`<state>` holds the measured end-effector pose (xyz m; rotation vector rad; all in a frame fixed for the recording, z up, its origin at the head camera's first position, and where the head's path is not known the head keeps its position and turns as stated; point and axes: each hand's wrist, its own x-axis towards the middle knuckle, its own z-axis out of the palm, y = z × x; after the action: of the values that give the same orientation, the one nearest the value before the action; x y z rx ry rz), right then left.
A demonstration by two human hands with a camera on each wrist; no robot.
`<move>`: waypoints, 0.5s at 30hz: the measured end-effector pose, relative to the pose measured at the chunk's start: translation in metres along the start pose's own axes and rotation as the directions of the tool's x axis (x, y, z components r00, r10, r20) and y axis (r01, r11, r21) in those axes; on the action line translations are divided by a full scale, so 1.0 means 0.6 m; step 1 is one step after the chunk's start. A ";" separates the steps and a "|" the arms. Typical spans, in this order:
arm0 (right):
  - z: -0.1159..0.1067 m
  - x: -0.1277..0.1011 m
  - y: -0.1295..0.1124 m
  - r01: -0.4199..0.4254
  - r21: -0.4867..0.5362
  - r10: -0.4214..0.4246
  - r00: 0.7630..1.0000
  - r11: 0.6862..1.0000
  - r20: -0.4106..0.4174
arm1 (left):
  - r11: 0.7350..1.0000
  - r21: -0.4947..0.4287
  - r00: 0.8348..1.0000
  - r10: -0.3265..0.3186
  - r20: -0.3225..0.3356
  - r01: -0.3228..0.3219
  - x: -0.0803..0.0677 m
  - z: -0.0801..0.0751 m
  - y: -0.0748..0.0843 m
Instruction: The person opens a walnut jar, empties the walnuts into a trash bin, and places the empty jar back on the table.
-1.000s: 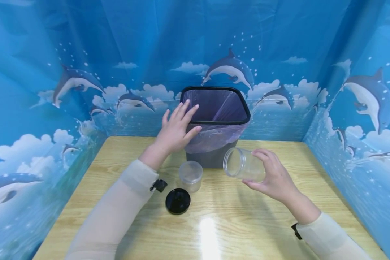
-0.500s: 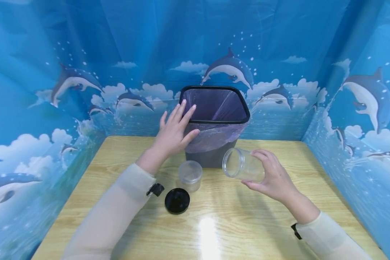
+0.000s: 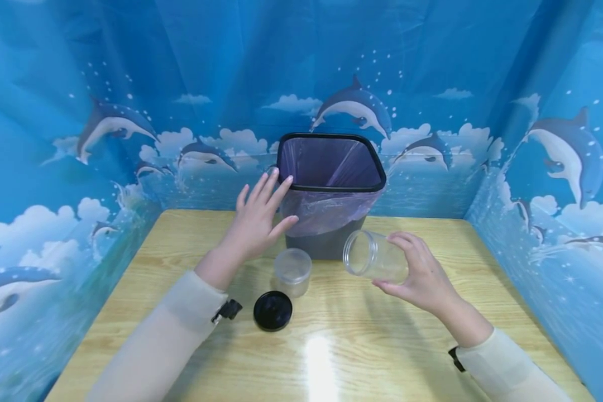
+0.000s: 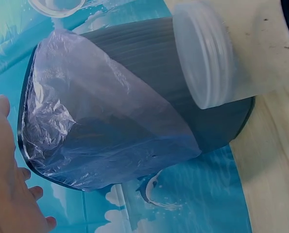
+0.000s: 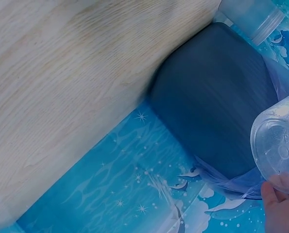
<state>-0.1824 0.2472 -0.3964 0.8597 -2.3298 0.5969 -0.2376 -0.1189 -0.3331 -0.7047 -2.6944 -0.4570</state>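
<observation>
My right hand (image 3: pixel 424 276) grips a clear plastic jar (image 3: pixel 384 258) by its base end, holding it tilted on its side above the table. The jar's uncovered mouth points left, in front of a grey trash can (image 3: pixel 321 244) lined with a purple bag (image 3: pixel 326 212). My left hand (image 3: pixel 251 226) is spread at the can's left front rim and holds nothing; I cannot tell whether the fingertips touch it. A second clear jar (image 3: pixel 292 273) stands upright before the can, with a translucent top (image 4: pixel 200 53). Beside it lies a round black lid (image 3: pixel 273 311).
The wooden table (image 3: pixel 382 357) carries all of these things. A blue curtain (image 3: pixel 221 72) printed with dolphins encloses the back and both sides.
My left hand has drawn back a little, left and toward me, from the can's rim. The right hand and its jar have stayed nearly still.
</observation>
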 end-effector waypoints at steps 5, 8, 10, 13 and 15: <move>0.001 -0.002 -0.001 -0.003 -0.005 0.003 1.000 1.000 -0.002 | 1.000 0.007 1.000 0.012 0.002 -0.012 -0.017 0.004 0.001; 0.002 -0.003 -0.002 0.000 -0.006 0.000 1.000 1.000 -0.009 | 1.000 0.006 1.000 0.013 -0.001 -0.013 -0.026 0.008 -0.002; 0.002 -0.004 -0.003 0.002 -0.005 -0.002 1.000 1.000 -0.013 | 1.000 0.012 1.000 0.018 -0.001 -0.018 -0.033 0.010 -0.005; 0.003 -0.004 -0.003 0.001 -0.005 -0.001 1.000 1.000 -0.016 | 1.000 0.011 1.000 0.019 0.012 -0.019 -0.044 0.016 -0.009; 0.003 -0.004 -0.003 0.001 -0.007 -0.001 1.000 1.000 -0.016 | 1.000 0.016 0.999 0.026 0.022 -0.026 -0.052 0.020 -0.012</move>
<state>-0.1803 0.2461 -0.3991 0.8494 -2.3156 0.5934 -0.2183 -0.1333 -0.3574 -0.7438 -2.7031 -0.4226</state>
